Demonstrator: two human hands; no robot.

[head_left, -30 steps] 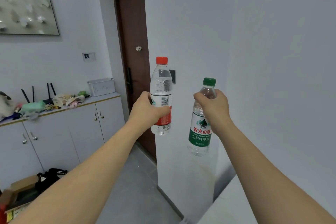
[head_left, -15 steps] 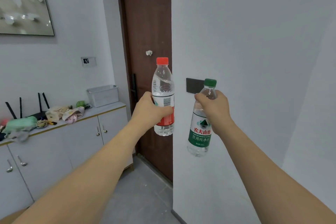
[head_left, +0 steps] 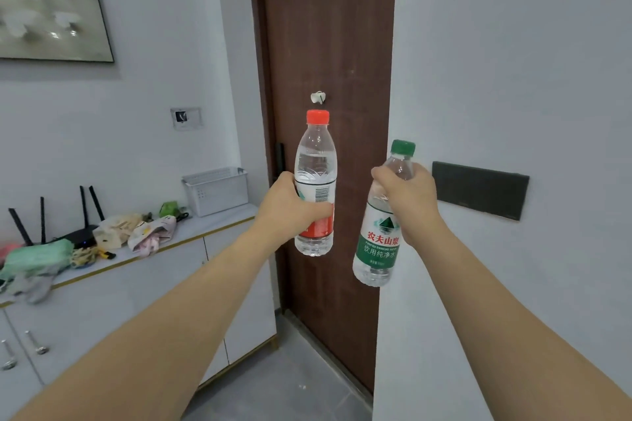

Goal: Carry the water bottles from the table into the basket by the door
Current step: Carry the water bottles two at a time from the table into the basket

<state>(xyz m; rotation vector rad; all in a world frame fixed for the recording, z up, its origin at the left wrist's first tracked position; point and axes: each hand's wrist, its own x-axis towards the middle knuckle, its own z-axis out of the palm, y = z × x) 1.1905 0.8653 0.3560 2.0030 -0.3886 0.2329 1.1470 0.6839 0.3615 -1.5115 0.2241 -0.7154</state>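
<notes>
Bottles are squeezed tight in my hands: red-cap bottle (head_left: 315, 181) in my left hand (head_left: 290, 212), green-cap bottle (head_left: 378, 239) in my right hand (head_left: 407, 205). The door (head_left: 328, 44) looks closer now, and the basket (head_left: 216, 191) waits far left.

Red-capped bottle (head_left: 315, 181) upright; green-capped bottle (head_left: 378, 243) slightly tilted; basket (head_left: 216, 190) on counter.

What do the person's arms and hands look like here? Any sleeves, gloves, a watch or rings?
Both forearms are bare as far as the picture reaches: no sleeve shows. The left hand and the right hand wear no gloves. No watch, strap or bracelet shows on either wrist, and no ring on the fingers that can be seen, though some fingers are hidden. No markings show on either arm.
</notes>
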